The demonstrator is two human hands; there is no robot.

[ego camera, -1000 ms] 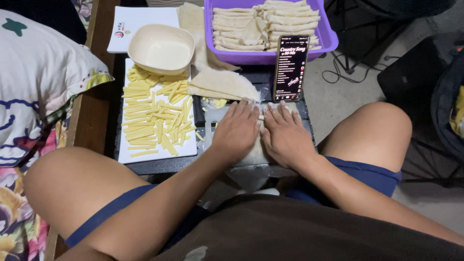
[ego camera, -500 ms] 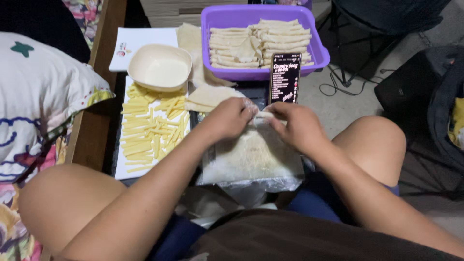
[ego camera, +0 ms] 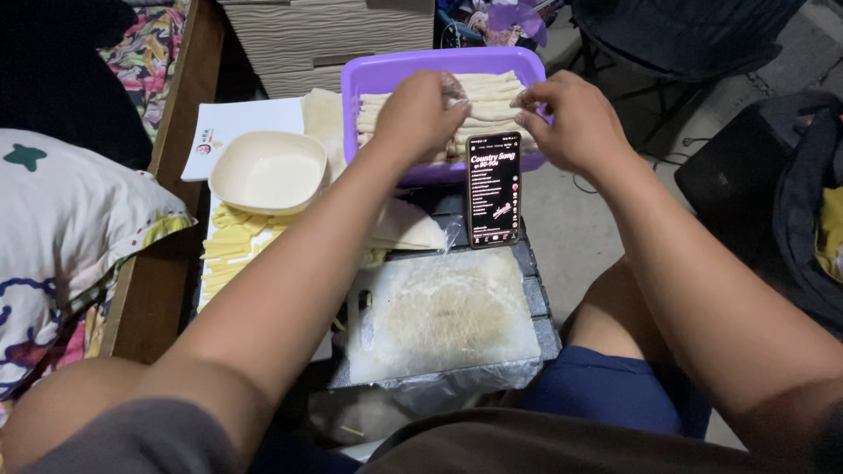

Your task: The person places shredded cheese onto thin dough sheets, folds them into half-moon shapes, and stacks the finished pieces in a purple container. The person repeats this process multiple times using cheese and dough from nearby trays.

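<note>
Both my hands are stretched out over a purple plastic tub [ego camera: 369, 79] filled with several pale rolled wrappers [ego camera: 487, 118]. My left hand [ego camera: 420, 112] and my right hand [ego camera: 571, 123] each pinch one end of a pale roll [ego camera: 487, 90] just above the pile. Nearer to me lies a flat board covered in clear plastic [ego camera: 443, 316], smeared and bare. To its left a white tray holds several yellow cheese sticks [ego camera: 230, 250]. A stack of flat wrappers [ego camera: 406, 230] lies under my left forearm.
A dark phone [ego camera: 493, 189] with a lit screen leans against the tub's front. A cream bowl [ego camera: 268, 171] sits above the cheese sticks, on a white sheet [ego camera: 237, 123]. A patterned pillow [ego camera: 70, 237] is at left, a black bag [ego camera: 773, 193] at right.
My hands lifted the finished roll off the plastic-covered board and carried it forward over the purple tub. The board now lies bare.
</note>
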